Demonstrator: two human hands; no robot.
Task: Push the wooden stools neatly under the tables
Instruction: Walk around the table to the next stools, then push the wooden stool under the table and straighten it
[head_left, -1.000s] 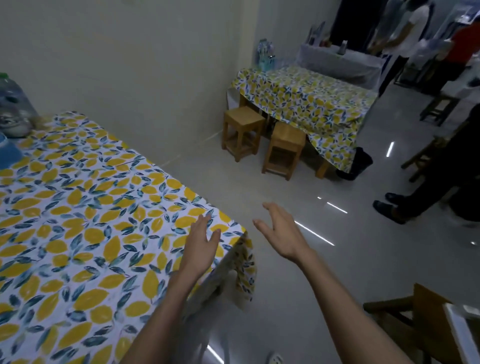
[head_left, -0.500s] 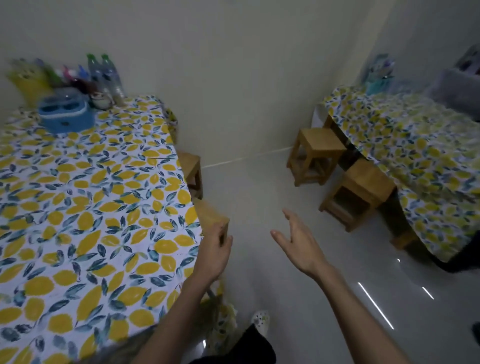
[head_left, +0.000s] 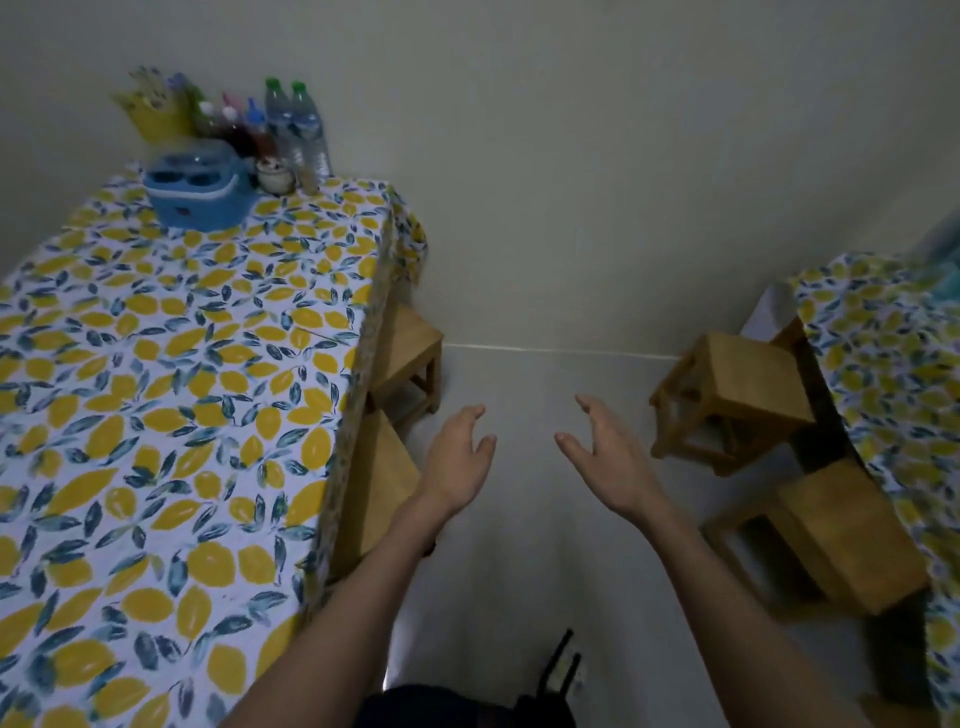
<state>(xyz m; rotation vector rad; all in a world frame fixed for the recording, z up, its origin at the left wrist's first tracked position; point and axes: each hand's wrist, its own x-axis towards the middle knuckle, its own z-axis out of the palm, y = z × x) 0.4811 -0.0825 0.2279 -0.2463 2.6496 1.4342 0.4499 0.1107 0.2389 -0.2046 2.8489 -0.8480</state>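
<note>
A table under a lemon-print cloth (head_left: 171, 395) fills the left. Two wooden stools stick out partly from its right edge: a near stool (head_left: 382, 483) and a far stool (head_left: 410, 353) by the wall. A second lemon-cloth table (head_left: 893, 374) stands at the right with a far stool (head_left: 737, 395) and a near stool (head_left: 852, 535) beside it, mostly out on the floor. My left hand (head_left: 460, 457) hovers open just right of the near left stool, not touching it. My right hand (head_left: 605, 457) is open over the bare floor between the tables.
A blue container (head_left: 195, 195), a small jar, several bottles (head_left: 291, 124) and a yellow holder crowd the left table's far end by the wall. A grey floor aisle (head_left: 540, 545) runs between the tables to the wall. My dark clothing and sandal show at the bottom.
The view has swung left and down toward the wall. Both open hands have moved forward into the aisle, and the left hand has left the table corner. The right table's stools are now closer.
</note>
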